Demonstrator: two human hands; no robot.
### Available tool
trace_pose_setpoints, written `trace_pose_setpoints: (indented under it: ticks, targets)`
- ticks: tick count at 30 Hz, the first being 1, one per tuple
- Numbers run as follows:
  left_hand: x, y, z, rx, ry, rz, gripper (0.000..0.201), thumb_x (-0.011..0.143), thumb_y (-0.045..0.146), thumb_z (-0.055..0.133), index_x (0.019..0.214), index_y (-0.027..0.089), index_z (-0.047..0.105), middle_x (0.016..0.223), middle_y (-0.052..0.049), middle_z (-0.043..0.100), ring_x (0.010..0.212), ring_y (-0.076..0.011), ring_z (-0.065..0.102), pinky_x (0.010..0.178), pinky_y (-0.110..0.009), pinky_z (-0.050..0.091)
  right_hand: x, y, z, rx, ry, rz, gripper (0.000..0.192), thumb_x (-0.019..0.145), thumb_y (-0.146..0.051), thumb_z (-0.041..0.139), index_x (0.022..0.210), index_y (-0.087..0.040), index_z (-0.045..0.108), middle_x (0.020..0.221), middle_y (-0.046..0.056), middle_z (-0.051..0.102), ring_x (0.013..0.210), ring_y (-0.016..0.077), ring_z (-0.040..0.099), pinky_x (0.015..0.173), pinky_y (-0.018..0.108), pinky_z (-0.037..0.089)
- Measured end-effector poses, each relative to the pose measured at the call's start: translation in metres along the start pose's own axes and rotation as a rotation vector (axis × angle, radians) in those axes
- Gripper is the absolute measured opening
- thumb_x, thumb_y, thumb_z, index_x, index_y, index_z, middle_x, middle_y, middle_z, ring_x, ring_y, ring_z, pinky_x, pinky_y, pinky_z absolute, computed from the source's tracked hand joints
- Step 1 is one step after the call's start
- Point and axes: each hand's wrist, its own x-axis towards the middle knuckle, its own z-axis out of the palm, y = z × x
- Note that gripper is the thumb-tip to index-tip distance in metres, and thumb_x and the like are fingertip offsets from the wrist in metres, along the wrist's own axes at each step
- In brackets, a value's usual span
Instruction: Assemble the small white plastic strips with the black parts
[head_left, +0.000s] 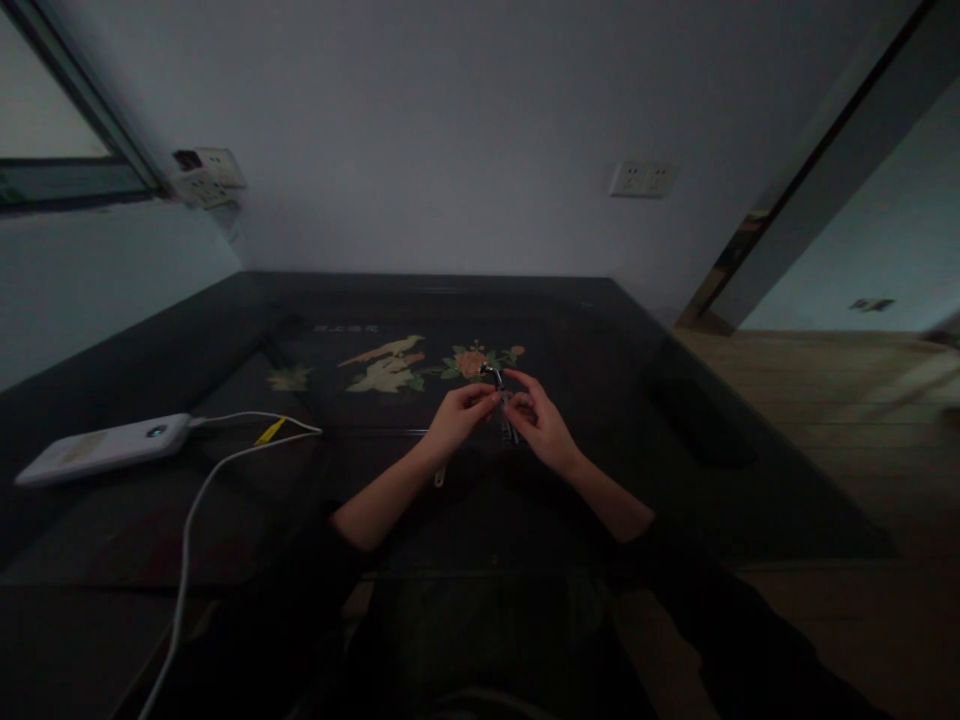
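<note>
Pinching metal piece (500, 382) between thumb and forefinger of left hand (459, 412); taking that as clock centre. Gripping same piece from 3 o'clock side with right hand (547, 430), forefinger arched up near top end, other fingers curled. Held over desk (570, 330), with bent head toward 10; too dark to make out lower part. See small pale strip (439, 478) between 7 and 8, near left hand, partly hidden. Then flower print (471, 362) at 11, just past fingertips; bird print (386, 355) toward 10. Dark flat item (701, 425) at 3, well apart, kind unclear. White device (112, 447) at 9, well apart, with cable (192, 510) out of near end, looping back toward 8, plus yellow tag (270, 432) on it. On wall (435, 150), socket (643, 180) at 1, more sockets (217, 168) at 10. Wood floor (780, 375) at 3, past desk.
</note>
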Motion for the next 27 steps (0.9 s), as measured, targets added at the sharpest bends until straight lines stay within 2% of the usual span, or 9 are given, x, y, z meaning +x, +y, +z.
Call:
trace_pose_setpoints:
  ticks: [9,15,21,24,27]
  targets:
    - [-0.0032,0.0042,0.0028,-0.007,0.0,0.008,0.037,0.065,0.045,0.071,0.08,0.011,0.066,0.056,0.003,0.052,0.052,-0.0063,0.04,0.049,-0.02,0.028,-0.0012,-0.001,0.0,0.111,-0.016,-0.006,0.057,0.081,-0.021,0.06,0.132,-0.028,0.036,0.084,-0.001,0.055,0.07,0.013,0.062,0.067,0.028,0.052]
    - [-0.0005,0.0,0.0017,0.011,-0.016,0.013,0.035,0.066,0.044,0.07,0.078,0.011,0.065,0.057,0.003,0.052,0.052,-0.0062,0.039,0.049,-0.021,0.026,-0.0033,0.0006,0.0006,0.172,-0.087,0.025,0.057,0.083,-0.021,0.056,0.133,-0.033,0.033,0.095,0.001,0.051,0.059,0.0086,0.058,0.056,0.026,0.052]
    - [-0.0026,0.0003,0.0017,0.076,-0.02,0.042,0.034,0.07,0.045,0.067,0.073,0.011,0.063,0.055,0.004,0.047,0.051,-0.0064,0.036,0.048,-0.021,0.023,-0.0042,0.0025,0.0024,0.176,-0.131,0.02,0.05,0.088,-0.025,0.049,0.136,-0.031,0.033,0.092,0.002,0.055,0.053,0.0073,0.05,0.05,0.023,0.048]
    - [-0.0029,0.0005,0.0017,0.101,-0.008,0.065,0.034,0.071,0.045,0.066,0.069,0.012,0.06,0.055,0.004,0.045,0.051,-0.0063,0.035,0.049,-0.021,0.024,-0.0044,0.0005,0.0022,0.15,-0.113,-0.02,0.048,0.089,-0.026,0.049,0.136,-0.029,0.035,0.107,0.007,0.057,0.076,0.0135,0.06,0.068,0.029,0.053]
    - [-0.0031,0.0008,0.0019,0.092,-0.007,0.09,0.034,0.07,0.045,0.066,0.068,0.012,0.059,0.056,0.004,0.044,0.052,-0.0064,0.035,0.05,-0.021,0.025,-0.0045,-0.0016,0.0011,0.099,-0.091,-0.079,0.047,0.089,-0.028,0.05,0.135,-0.028,0.038,0.127,0.009,0.052,0.111,0.02,0.054,0.092,0.036,0.047]
